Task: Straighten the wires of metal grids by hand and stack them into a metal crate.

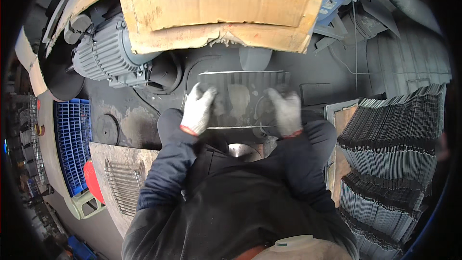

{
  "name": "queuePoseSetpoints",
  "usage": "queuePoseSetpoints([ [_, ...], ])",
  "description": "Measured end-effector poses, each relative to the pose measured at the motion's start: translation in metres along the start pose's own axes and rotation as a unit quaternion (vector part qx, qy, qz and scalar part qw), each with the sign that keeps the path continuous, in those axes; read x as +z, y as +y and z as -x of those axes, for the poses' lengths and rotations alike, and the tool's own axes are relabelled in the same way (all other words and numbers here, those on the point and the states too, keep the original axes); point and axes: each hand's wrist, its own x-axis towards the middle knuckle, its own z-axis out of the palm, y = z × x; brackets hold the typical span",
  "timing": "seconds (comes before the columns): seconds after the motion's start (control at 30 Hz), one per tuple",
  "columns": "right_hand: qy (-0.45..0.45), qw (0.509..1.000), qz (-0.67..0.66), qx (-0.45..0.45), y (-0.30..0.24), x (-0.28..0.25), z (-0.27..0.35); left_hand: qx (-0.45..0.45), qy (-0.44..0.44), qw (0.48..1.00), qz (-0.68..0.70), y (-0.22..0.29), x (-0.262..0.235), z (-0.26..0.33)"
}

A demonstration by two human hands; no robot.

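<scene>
Wire rack (244, 72): I count one in hand, rectangular, pale-edged, motion-blurred, above the lap. Two gloved hands, left (198, 108) and right (288, 111), grip its sides. At right, three rows of dark gridded panels (392, 130) stand packed; one worn board (115, 152) at left bears wire grids (122, 188).
</scene>
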Motion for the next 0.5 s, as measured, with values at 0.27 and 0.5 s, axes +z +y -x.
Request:
queuePoseSetpoints([
  [0.27, 0.038, 0.998, -0.019, 0.035, -0.029, -0.037, 0.001, -0.015, -0.055, 0.998, -0.005, -0.013, 0.049, -0.006],
  [0.5, 0.012, 0.998, -0.038, 0.052, -0.012, 0.010, 0.004, -0.070, -0.031, 0.997, 0.014, 0.006, 0.000, -0.007],
])
